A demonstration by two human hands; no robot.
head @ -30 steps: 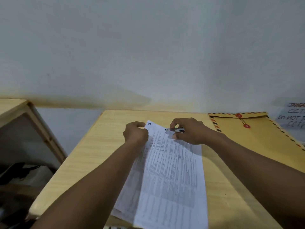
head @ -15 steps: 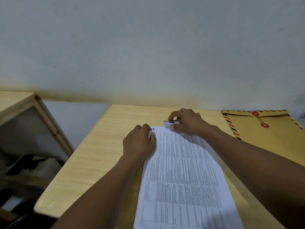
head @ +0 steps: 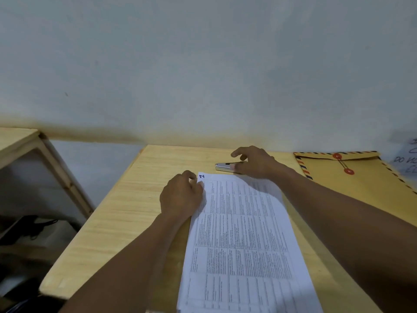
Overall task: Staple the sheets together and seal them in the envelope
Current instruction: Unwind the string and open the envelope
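Note:
A stack of printed white sheets (head: 243,233) lies lengthwise on the wooden table (head: 126,211), marked "1" at its top left corner. My left hand (head: 180,197) holds that corner, thumb on the paper and fingers curled at the edge. A small silver stapler (head: 222,166) lies flat on the table just beyond the sheets' top edge. My right hand (head: 255,162) hovers at the stapler's right end with fingers spread and lifted, the thumb beside it. A brown string-tie envelope (head: 361,184) with a striped border lies flap closed at the right.
A wooden shelf unit (head: 45,159) stands to the left of the table, with dark items below it. The wall runs directly behind the table. A handwritten paper note (head: 406,159) hangs at the far right.
My right hand carried the stapler off the sheets' top edge, set it on the table beyond them, and opened its fingers. The left hand stayed at the top left corner.

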